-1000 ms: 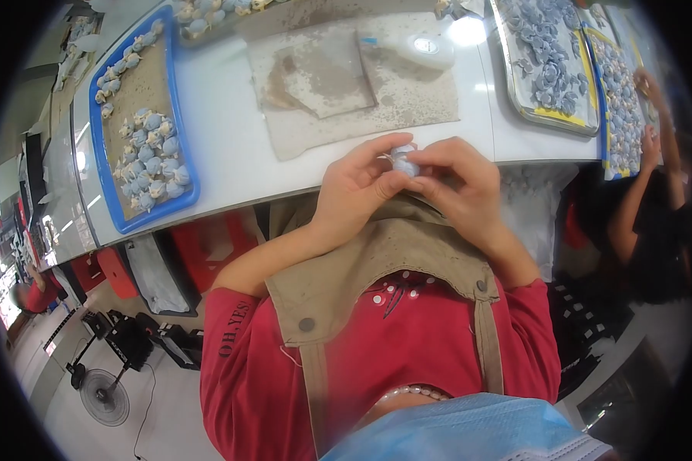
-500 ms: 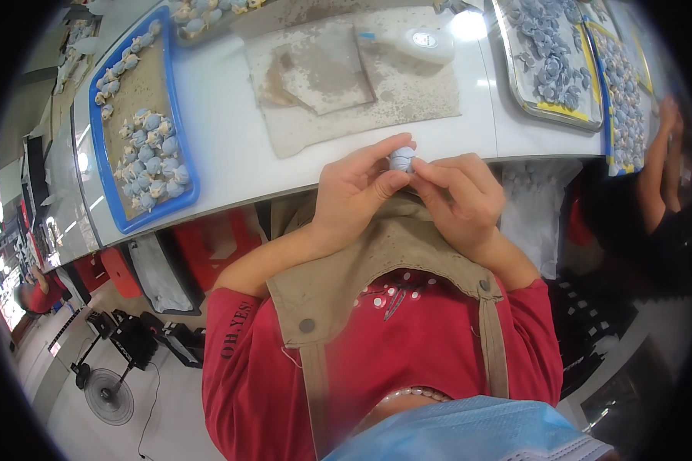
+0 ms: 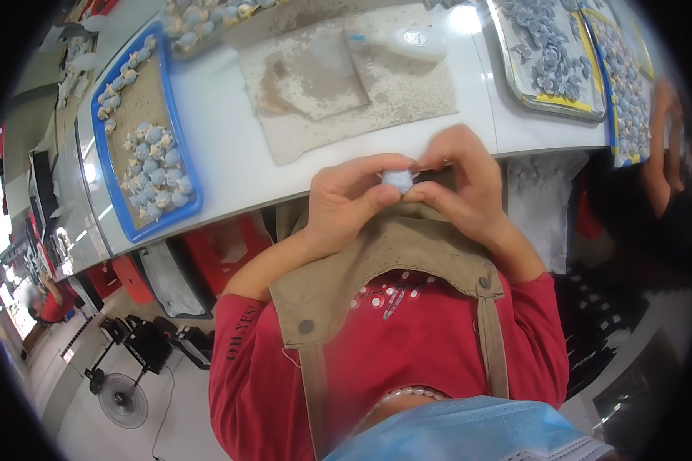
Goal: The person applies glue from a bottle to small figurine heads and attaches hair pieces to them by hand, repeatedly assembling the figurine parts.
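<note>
Just off the front edge of the table, I hold a small pale-blue figurine (image 3: 397,180) with a rounded, shell-like body. My left hand (image 3: 344,196) is closed on its left side, gripping it between thumb and forefinger. From the right, my right hand (image 3: 469,180) is closed too, its thumb tip against the figurine and its bent forefinger above. The fingers cover part of the piece, so its details are too small to make out.
A blue tray (image 3: 196,201) with several blue-and-cream figurines stands on the left. Beyond my hands lie a stained cloth (image 3: 423,104) and a pale rounded bottle-like object (image 3: 415,42). A metal tray (image 3: 592,115) holds blue-grey pieces at right. Another person's arm (image 3: 657,157) is far right.
My right hand has risen and turned, its forefinger now bent above the figurine. The figurine has tilted and shifted slightly down in my left hand. The view has swung slightly.
</note>
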Demonstrator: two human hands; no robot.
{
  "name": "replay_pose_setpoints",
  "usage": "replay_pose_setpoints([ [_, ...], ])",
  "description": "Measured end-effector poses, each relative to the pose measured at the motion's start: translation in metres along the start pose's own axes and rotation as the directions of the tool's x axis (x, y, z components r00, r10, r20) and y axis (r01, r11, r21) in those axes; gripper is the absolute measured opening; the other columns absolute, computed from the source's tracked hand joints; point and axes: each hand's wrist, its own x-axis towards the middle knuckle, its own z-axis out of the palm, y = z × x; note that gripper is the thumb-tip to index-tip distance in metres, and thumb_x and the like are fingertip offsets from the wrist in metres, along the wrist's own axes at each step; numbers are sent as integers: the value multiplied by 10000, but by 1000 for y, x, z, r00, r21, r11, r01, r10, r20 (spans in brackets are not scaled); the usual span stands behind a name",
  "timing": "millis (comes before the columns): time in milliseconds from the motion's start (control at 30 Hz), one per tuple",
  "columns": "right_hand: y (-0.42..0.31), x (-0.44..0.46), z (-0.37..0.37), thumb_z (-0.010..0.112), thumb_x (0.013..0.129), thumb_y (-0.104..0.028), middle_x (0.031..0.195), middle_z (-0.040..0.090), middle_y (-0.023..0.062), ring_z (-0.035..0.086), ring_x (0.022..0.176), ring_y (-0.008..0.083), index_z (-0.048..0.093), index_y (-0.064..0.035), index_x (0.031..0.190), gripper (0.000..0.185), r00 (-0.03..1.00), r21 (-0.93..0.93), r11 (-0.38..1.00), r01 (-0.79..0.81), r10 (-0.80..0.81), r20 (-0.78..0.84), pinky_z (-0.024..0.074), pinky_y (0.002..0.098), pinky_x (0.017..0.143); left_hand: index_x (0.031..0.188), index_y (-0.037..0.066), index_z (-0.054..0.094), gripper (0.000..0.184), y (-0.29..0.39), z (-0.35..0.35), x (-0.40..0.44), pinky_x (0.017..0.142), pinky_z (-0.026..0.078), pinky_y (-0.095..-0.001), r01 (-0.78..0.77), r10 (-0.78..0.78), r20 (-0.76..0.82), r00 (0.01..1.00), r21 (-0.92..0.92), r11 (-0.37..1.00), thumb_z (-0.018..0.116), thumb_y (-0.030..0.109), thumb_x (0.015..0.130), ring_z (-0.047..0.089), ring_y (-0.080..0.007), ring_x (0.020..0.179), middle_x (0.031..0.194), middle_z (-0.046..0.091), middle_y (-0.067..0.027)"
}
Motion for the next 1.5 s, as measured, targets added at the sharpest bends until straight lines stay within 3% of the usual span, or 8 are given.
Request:
replay_pose_setpoints([
  [100,-3,0,11,668,703,-18,1046,575,56,553,897,146,552,-20,1101,414,962,506,821,-265,264,74,442,244,750,1122,-24,536,326,4,1,1,864,436,-273,52,-46,67,997,-87,995,606,85,823,540,-141,982,1096,565,-117],
  [233,-2,-1,2,652,724,-15,1070,578,65,541,977,138,506,-5,1182,480,923,537,752,-383,295,245,436,262,845,1122,-23,539,333,2,0,2,858,439,-270,-14,8,98,995,61,998,614,83,815,548,-150,973,1088,574,-110],
  [967,-12,15,27,623,688,71,1095,578,178,556,1005,208,506,49,1146,474,931,407,841,-356,284,228,440,314,860,971,51,643,234,50,-28,3,632,471,-231,-120,36,139,990,667,735,657,59,737,596,-89,687,808,659,-58],
  [1033,-19,28,28,633,688,51,1042,609,148,563,996,195,492,12,1177,511,991,-128,992,0,17,129,441,308,841,975,65,648,272,82,-61,1,695,479,-263,-228,231,114,966,794,563,674,102,707,615,-122,753,897,663,-62],
  [1133,-12,31,20,603,766,-20,923,627,103,581,883,171,501,-7,1170,417,992,63,995,-77,83,-98,436,275,808,1051,80,614,285,146,-146,-5,621,448,-238,170,612,-227,757,974,150,625,98,767,540,-109,650,767,618,-51],
  [1167,-10,30,18,603,766,-20,923,627,103,581,883,171,501,-7,1170,417,993,68,995,-66,73,-92,436,275,808,1039,76,617,273,164,-172,-10,596,429,-231,268,657,-370,657,929,255,626,130,773,524,-102,635,682,569,-50],
  [1233,-8,29,15,553,819,-22,894,621,97,576,843,155,529,12,1120,304,967,-13,986,-164,158,-202,432,253,798,1033,64,616,302,186,-254,-26,611,441,-267,459,710,-320,627,889,-4,620,231,782,559,-144,649,687,591,-90],
  [1500,3,56,6,536,858,-49,893,631,110,593,826,156,603,21,1011,181,921,-272,954,-124,8,-390,450,246,760,931,111,626,299,230,-319,-21,713,447,-403,725,659,-445,606,650,-228,556,358,778,587,-302,812,870,624,-128],
])
